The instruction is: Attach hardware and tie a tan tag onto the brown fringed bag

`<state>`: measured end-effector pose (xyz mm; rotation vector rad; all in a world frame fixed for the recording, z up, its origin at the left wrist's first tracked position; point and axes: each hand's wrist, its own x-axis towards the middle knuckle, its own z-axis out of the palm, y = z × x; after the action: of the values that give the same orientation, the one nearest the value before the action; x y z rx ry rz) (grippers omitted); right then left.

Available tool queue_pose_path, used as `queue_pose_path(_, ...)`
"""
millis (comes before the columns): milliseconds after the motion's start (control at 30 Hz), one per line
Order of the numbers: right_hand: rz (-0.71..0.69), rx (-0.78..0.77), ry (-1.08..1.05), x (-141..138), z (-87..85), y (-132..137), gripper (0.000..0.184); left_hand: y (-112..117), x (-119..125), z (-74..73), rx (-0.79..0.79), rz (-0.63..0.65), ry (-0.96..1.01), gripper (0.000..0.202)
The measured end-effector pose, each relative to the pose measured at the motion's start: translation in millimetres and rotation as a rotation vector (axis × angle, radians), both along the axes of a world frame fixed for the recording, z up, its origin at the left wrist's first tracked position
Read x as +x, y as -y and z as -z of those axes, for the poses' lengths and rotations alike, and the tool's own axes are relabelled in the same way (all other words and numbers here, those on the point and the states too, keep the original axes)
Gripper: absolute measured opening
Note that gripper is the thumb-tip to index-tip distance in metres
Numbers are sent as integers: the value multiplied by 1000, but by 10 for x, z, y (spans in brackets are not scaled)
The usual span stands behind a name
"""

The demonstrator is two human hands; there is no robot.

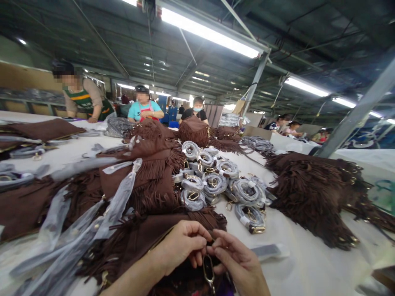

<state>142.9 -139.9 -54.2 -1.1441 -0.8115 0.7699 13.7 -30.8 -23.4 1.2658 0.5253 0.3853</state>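
My left hand (180, 246) and my right hand (237, 259) meet low in the middle of the view, fingers pinched together over a brown fringed suede bag (145, 238). Between them hangs a metal snap clasp (209, 269), which both hands seem to grip at its top. Just beyond lies a heap of coiled straps in clear wrap (216, 181) with gold clasps. Clear plastic sleeves (101, 218) drape over the bags to the left.
More brown fringed bags are piled at the right (311, 193) and along the middle of the long white table (308, 263). Several other people work at the far side, one in a green apron (83, 98). A grey steel post (354, 119) slants at the right.
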Motion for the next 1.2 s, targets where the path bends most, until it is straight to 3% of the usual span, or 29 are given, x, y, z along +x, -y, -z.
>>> queue_pose_path(200, 99, 19, -13, 52, 124, -9, 42, 50, -7, -14, 50, 29, 38, 28)
queue_pose_path(433, -116, -10, 44, 197, 321, 2, 42, 89, 37, 57, 117, -18, 60, 23)
queue_pose_path(867, -26, 4, 283, 141, 219, 31, 37, 114, 41, 66, 171, -37, 63, 18)
queue_pose_path(1100, -121, 11, 84, 158, 286, 23, 40, 108, 38, 60, 161, -26, 51, 19)
queue_pose_path(1200, -100, 38, 9, 119, 252, 25, 40, 106, 36, 67, 159, -24, 40, 19)
